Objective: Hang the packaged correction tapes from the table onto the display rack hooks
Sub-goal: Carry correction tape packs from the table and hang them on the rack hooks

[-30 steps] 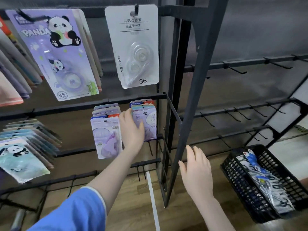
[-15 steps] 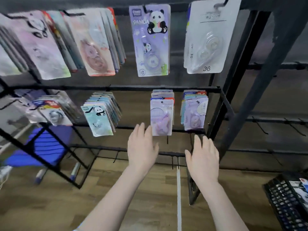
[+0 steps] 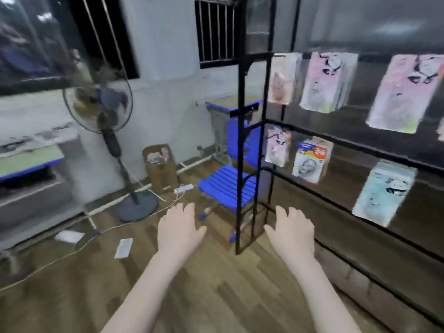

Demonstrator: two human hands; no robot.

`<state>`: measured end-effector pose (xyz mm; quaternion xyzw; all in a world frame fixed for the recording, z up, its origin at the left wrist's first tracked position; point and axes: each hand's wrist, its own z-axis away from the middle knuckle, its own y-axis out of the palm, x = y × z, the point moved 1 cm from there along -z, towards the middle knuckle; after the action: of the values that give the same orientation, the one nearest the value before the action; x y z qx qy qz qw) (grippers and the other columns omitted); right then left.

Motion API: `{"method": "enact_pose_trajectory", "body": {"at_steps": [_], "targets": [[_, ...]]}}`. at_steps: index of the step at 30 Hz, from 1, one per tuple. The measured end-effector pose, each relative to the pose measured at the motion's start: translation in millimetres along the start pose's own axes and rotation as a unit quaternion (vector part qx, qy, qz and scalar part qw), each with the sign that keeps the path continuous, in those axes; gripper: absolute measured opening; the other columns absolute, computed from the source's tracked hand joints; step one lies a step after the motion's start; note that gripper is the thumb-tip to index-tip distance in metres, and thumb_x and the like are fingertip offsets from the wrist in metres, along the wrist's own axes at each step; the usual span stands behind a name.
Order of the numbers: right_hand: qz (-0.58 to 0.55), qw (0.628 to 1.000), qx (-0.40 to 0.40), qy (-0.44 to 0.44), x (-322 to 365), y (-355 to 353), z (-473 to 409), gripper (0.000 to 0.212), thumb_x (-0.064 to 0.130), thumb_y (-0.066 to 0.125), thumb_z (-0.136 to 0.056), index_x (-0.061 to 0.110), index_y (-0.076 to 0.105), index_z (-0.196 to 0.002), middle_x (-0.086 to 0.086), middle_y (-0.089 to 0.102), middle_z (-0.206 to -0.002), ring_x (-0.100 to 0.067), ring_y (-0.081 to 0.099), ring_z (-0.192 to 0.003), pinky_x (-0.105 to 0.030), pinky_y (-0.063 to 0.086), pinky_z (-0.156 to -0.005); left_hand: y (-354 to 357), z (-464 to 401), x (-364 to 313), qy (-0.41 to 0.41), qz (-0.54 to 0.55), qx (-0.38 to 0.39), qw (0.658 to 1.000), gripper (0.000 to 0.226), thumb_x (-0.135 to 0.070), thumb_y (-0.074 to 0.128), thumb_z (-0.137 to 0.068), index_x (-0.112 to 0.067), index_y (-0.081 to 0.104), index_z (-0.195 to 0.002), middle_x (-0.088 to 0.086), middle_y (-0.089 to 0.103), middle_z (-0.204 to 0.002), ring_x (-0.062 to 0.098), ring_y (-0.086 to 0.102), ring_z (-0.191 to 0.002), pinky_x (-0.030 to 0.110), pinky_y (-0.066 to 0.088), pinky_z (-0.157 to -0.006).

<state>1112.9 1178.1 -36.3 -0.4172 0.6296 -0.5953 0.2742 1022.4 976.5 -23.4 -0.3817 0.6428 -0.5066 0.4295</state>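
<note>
Hands (image 3: 180,229) and (image 3: 293,230) hover palm-down over the wooden floor (image 3: 216,296), fingers relaxed, holding nothing. Packaged correction tapes (image 3: 310,162) hang on the black display rack (image 3: 241,140) at right, blurred.

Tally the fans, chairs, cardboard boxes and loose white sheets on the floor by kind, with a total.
Fan: 1
Blue chair: 1
Cardboard box: 1
White sheets: 2
Total: 5

2 hands (image 3: 181,228) – 1 fan (image 3: 97,102), 1 chair (image 3: 225,186)
</note>
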Motion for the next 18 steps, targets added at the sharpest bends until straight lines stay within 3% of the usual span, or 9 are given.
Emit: {"method": "enact_pose_trajectory", "body": {"at_steps": [3, 6, 10, 13, 15, 18], "targets": [[0.003, 0.995, 0.018, -0.095, 112.4, 15.0, -16.0, 0.045, 0.048, 0.048, -0.090, 0.020, 0.046, -0.125, -0.005, 0.052, -0.124, -0.026, 0.043, -0.123, -0.039, 0.035, -0.099, -27.6, -2.2, 99.3, -0.089, -0.002, -0.026, 0.996, 0.056, -0.050, 0.052, -0.091, -0.020, 0.041, -0.138, 0.000, 0.046, -0.138, 0.021, 0.042, -0.130, 0.033, 0.037, -0.101], [-0.017, 0.982, -0.015, -0.188, 218.5, 26.5, -30.5, 0.045, 0.046, 0.059, -0.086, 0.015, 0.054, -0.117, -0.011, 0.058, -0.112, -0.031, 0.051, -0.114, -0.042, 0.041, -0.093, -45.3, -2.8, 188.4, -0.176, 0.005, -0.055, 0.983, 0.053, -0.048, 0.053, -0.091, -0.021, 0.043, -0.135, -0.001, 0.047, -0.136, 0.021, 0.044, -0.128, 0.034, 0.038, -0.098], [-0.011, 0.959, 0.000, -0.285, 345.7, 56.3, -50.9, 0.049, 0.045, 0.051, -0.090, 0.017, 0.046, -0.129, -0.008, 0.052, -0.124, -0.028, 0.044, -0.123, -0.039, 0.035, -0.099, -51.8, -13.0, 296.1, -0.271, 0.007, -0.081, 0.959, 0.049, -0.046, 0.054, -0.090, -0.020, 0.047, -0.131, -0.001, 0.051, -0.131, 0.021, 0.046, -0.125, 0.034, 0.038, -0.099], [-0.073, 0.940, -0.024, -0.333, 439.9, 81.8, -73.4, 0.048, 0.036, 0.070, -0.079, 0.010, 0.060, -0.117, -0.015, 0.062, -0.108, -0.035, 0.056, -0.109, -0.045, 0.044, -0.089, -52.7, -39.6, 372.2, -0.316, -0.001, -0.100, 0.943, 0.048, -0.043, 0.054, -0.091, -0.018, 0.047, -0.132, 0.000, 0.051, -0.133, 0.021, 0.045, -0.127, 0.032, 0.037, -0.100], [-0.091, 0.929, 0.000, -0.358, 504.8, 101.7, -93.9, 0.045, 0.032, 0.072, -0.077, 0.008, 0.062, -0.115, -0.017, 0.063, -0.107, -0.037, 0.056, -0.108, -0.046, 0.045, -0.088, -54.0, -67.3, 422.9, -0.337, -0.012, -0.105, 0.935, 0.049, -0.042, 0.054, -0.092, -0.018, 0.046, -0.134, 0.000, 0.049, -0.136, 0.020, 0.043, -0.129, 0.032, 0.036, -0.102], [-0.122, 0.912, 0.002, -0.393, 603.4, 123.7, -134.8, 0.044, 0.022, 0.086, -0.058, 0.004, 0.068, -0.093, -0.020, 0.065, -0.085, -0.040, 0.064, -0.085, -0.047, 0.053, -0.072, -60.8, -123.0, 502.8, -0.363, -0.021, -0.100, 0.926, 0.050, -0.041, 0.053, -0.092, -0.019, 0.044, -0.136, 0.000, 0.047, -0.139, 0.019, 0.042, -0.130, 0.030, 0.036, -0.102]]}}
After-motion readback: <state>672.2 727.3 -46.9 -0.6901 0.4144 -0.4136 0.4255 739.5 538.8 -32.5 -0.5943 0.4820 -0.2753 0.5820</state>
